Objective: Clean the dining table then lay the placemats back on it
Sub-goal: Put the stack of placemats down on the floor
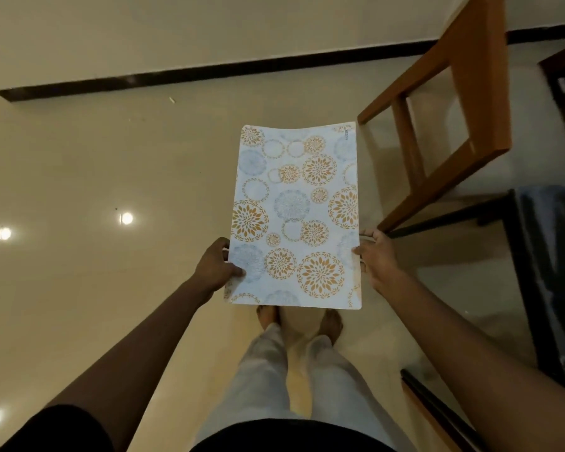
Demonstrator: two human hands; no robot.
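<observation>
Pale blue rectangular placemat with orange flower circles (296, 216) held over floor. Left hand (214, 265) and right hand (377, 261): fingers pinch its near side edges only (far end unsupported). Risks: 1 grip slips and the mat drops; far corner clips brown wooden chair (480, 93).

floor (95, 164): glossy cream, lamp reflections (126, 218) at left | wall (177, 27): pale, black skirting (209, 73) along base | wooden chair (454, 93): upper right

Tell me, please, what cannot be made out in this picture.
Head view only.
1. Fingers of the left hand and right hand beneath the placemat: hidden by it.
2. Table: cut off by the right edge, so its top cannot be judged.
3. Scrap on the floor: too small to identify.
</observation>
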